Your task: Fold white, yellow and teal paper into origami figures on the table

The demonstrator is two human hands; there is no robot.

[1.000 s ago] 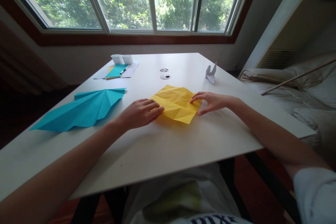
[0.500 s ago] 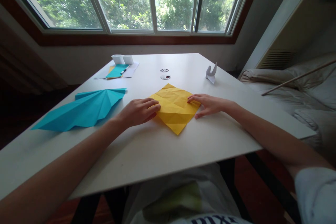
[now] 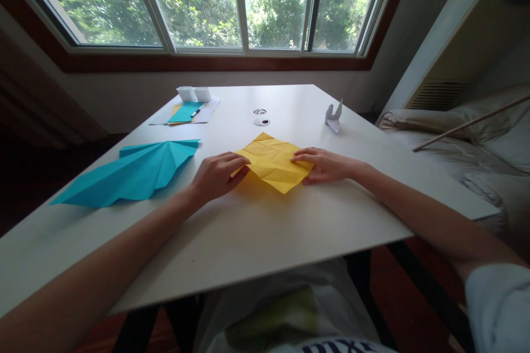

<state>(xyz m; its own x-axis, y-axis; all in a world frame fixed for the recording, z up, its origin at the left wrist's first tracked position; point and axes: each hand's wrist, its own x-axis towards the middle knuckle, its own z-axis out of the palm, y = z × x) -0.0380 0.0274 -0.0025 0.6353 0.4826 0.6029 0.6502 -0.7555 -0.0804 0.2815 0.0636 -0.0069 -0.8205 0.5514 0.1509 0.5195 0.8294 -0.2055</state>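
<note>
A creased yellow paper square (image 3: pixel 273 162) lies near the middle of the white table (image 3: pixel 256 231), with its near corner lifted off the surface. My left hand (image 3: pixel 217 175) grips the paper's left edge, thumb under and fingers on top. My right hand (image 3: pixel 323 165) holds the paper's right edge the same way. Both hands raise the sheet's near part between them.
A large folded blue paper shape (image 3: pixel 132 172) lies on the table to the left. A small white folded paper figure (image 3: pixel 333 116) stands at the far right. Sheets, a pen and small white boxes (image 3: pixel 190 105) sit at the back. A bed (image 3: pixel 476 143) is to the right.
The yellow paper was turned so a corner pointed toward me. Now that near corner is lifted and folded upward, so the sheet looks shorter. Both hands stayed on its side edges.
</note>
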